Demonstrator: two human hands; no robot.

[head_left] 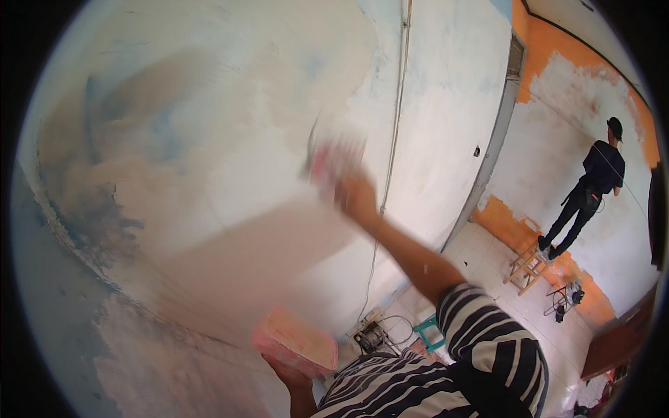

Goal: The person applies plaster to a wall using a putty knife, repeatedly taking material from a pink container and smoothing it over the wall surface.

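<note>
The wall (446, 104) looks matt and chalky, smooth in broad areas, with ragged edges where its coats meet. The pink tub (279, 354) looks like dull, smeared plastic. The raised scraper (338, 155) is too blurred to judge. The striped shirt (411, 390) is soft cloth; the far stool (527, 266), wood; the floor (550, 355), smooth, slightly glossy tile.

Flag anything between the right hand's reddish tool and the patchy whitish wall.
Nothing visible between the blurred reddish tool in the right hand and the patchy whitish wall; contact is unclear. A thin greyish cable or pipe runs down the wall, right of the tool.
</note>
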